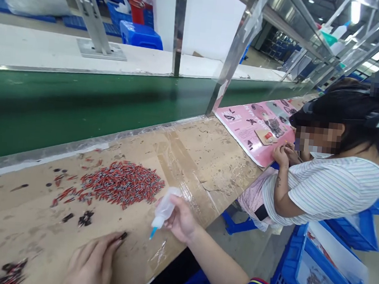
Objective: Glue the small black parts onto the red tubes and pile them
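Head view: bottle (165, 207) lower centre of frame, tilted, blue tip (153, 232) down. Right hand (180, 219) pinching its body, thumb against fingers. Bottle likely light, soft-walled, squeezable; best held round body, tip free. Left hand (92, 262) bottom, left of centre: fingers close together, dark bit (123, 235) at fingertips, cannot tell if pinched. Bit probably light, easily dropped; grip by edges. Red-grey pile (125, 182) left of bottle.

Left hand (92, 262) partly beyond bottom edge
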The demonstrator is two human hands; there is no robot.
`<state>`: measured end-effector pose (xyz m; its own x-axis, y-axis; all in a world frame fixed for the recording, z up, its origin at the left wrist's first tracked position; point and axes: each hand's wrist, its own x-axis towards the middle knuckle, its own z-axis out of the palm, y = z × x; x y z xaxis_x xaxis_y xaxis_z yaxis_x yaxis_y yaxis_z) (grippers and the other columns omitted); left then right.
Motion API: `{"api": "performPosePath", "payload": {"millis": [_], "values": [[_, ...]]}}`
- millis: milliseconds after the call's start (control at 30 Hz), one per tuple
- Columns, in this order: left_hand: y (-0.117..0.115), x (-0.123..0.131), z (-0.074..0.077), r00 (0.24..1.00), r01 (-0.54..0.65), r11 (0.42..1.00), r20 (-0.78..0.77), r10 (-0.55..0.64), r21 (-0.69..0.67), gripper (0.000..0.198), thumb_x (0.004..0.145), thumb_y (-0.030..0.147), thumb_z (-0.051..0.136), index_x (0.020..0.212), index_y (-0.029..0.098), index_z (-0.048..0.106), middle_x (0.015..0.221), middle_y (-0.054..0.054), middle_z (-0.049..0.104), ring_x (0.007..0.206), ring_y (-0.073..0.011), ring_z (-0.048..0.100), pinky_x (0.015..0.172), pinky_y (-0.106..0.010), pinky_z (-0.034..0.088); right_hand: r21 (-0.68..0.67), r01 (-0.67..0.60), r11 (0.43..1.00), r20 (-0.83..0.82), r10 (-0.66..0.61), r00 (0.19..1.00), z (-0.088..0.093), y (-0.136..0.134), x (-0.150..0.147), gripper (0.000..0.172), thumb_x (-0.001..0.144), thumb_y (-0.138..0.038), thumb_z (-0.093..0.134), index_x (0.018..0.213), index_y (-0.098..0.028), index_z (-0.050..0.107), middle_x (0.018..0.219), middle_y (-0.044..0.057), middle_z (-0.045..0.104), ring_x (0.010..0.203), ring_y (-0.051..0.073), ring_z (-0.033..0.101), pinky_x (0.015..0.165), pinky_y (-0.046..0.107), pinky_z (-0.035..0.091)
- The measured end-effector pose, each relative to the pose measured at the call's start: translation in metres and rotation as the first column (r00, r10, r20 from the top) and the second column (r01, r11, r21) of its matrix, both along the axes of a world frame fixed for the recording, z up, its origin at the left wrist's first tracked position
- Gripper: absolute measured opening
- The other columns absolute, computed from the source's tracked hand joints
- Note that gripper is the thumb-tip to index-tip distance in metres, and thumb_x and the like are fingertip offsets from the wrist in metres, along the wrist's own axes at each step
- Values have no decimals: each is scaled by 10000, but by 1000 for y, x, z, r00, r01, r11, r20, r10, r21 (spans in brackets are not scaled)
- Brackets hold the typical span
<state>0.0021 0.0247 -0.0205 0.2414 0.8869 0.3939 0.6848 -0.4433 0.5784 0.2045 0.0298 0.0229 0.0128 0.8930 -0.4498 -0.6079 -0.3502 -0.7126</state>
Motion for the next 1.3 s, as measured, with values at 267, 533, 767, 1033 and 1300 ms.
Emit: {"api": "performPosePath", "payload": {"millis": [267, 533, 767, 1033, 1300], "values": [[-2, 11, 1, 995, -52, 998, 86, 54, -20, 231, 892, 399, 500, 917, 263, 685, 884, -57, 727, 823, -257, 647, 808, -401, 482, 84, 57, 995, 208, -74, 975, 6, 1, -6, 383, 528, -500, 801, 597, -157, 645, 531, -7, 605, 449, 86, 485, 432, 205, 326], [0, 28, 12, 916, -196, 934, 285, 283, -298, 330, 826, 504, 591, 955, 223, 704, 909, -63, 753, 860, -234, 699, 837, -385, 551, 219, 126, 968, 479, -220, 850, 4, 0, -6, 269, 639, -405, 744, 548, -177, 634, 506, -17, 584, 474, 110, 484, 516, 246, 419], [4, 28, 9, 895, -203, 921, 319, 312, -331, 356, 820, 522, 599, 949, 209, 709, 844, -56, 767, 839, -231, 726, 821, -391, 583, 253, 79, 964, 614, -223, 757, -5, 2, -12, 252, 687, -392, 730, 613, -157, 673, 592, 31, 670, 551, 161, 581, 539, 267, 472], [4, 28, 5, 903, -202, 941, 320, 286, -271, 311, 833, 469, 615, 978, 211, 710, 848, -47, 770, 823, -222, 735, 791, -378, 598, 251, 75, 965, 627, -221, 747, -10, 3, -12, 229, 703, -371, 724, 654, -150, 691, 627, 40, 691, 573, 169, 607, 563, 276, 493], [5, 28, 9, 909, -182, 941, 316, 271, -284, 258, 827, 443, 624, 900, 214, 720, 858, -50, 770, 819, -216, 736, 793, -362, 602, 254, 64, 965, 651, -220, 727, -12, 2, -14, 239, 724, -375, 709, 640, -155, 669, 628, 36, 681, 578, 168, 606, 563, 273, 491]]}}
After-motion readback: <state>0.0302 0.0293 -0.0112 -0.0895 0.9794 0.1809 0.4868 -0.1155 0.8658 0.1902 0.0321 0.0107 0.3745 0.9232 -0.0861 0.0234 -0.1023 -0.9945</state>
